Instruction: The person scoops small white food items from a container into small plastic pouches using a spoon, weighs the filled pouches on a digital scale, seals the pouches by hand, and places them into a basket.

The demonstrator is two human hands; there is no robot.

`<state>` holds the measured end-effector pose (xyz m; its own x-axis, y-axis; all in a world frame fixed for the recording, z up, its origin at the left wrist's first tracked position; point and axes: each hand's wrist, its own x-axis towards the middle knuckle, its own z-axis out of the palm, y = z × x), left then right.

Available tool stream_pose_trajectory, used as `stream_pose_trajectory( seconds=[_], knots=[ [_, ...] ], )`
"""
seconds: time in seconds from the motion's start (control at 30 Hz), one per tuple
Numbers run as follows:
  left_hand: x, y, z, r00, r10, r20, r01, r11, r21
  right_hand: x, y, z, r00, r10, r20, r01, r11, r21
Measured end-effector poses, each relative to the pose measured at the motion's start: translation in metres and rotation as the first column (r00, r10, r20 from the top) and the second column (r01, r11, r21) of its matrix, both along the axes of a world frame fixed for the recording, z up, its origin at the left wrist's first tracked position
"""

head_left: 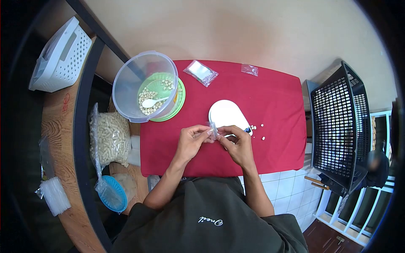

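Note:
Between both hands, just in front of a white scale (227,114), is a small clear plastic bag (213,131). My left hand (193,141) pinches its left side, fingers closed. On its other side, my right hand (237,145) grips the bag with thumb and fingers pressed together. What the bag holds is too small to tell. Several small whitish pieces (262,125) lie on the red cloth right of the scale. At the upper left, a clear tub (122,92) holds similar pale pieces and a white spoon (151,103).
Plastic packets (201,73) and a small clear bag (249,70) lie along the red table's far side. Left are a large filled bag (110,139), a blue basket (113,193) and a white basket (69,57). A black crate (337,130) stands right.

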<state>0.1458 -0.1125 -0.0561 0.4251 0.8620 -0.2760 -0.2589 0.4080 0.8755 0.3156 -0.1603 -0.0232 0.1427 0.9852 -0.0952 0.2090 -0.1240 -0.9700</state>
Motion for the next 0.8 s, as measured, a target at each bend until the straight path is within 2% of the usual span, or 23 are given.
stream_pose_trajectory(
  seconds=[0.17,0.27,0.47,0.53,0.57,0.67,0.73,0.8],
  knots=[
    [-0.003,-0.003,0.000,1.000,0.012,-0.007,-0.011,0.999,0.051,-0.013,-0.001,0.010,1.000,0.014,-0.010,-0.013,0.999,0.044],
    [-0.003,-0.002,-0.002,0.998,0.059,0.028,-0.060,0.996,0.072,-0.018,0.000,0.015,0.995,0.053,0.088,-0.054,0.999,0.007],
    [-0.016,0.002,0.006,0.998,-0.065,0.024,0.064,0.996,0.068,-0.020,0.000,0.015,0.995,0.089,0.046,-0.090,0.996,0.022],
    [-0.017,0.001,0.008,0.996,-0.084,-0.019,0.085,0.994,0.073,-0.018,0.001,0.016,0.976,0.154,0.155,-0.160,0.987,0.026],
    [-0.018,0.001,0.007,0.996,-0.083,-0.018,0.084,0.994,0.071,-0.016,0.001,0.015,0.976,0.155,0.155,-0.160,0.987,0.025],
    [-0.020,0.001,0.005,0.992,-0.120,-0.033,0.122,0.987,0.100,-0.014,0.002,0.010,0.981,0.183,0.070,-0.177,0.981,-0.079],
    [-0.019,-0.001,0.006,0.988,-0.136,-0.077,0.145,0.982,0.124,-0.014,0.003,0.007,0.986,0.124,-0.112,-0.136,0.985,-0.105],
    [-0.018,-0.001,0.011,0.984,-0.136,-0.117,0.152,0.978,0.146,-0.015,0.001,-0.001,0.990,0.103,-0.094,-0.111,0.990,-0.087]
  ],
)
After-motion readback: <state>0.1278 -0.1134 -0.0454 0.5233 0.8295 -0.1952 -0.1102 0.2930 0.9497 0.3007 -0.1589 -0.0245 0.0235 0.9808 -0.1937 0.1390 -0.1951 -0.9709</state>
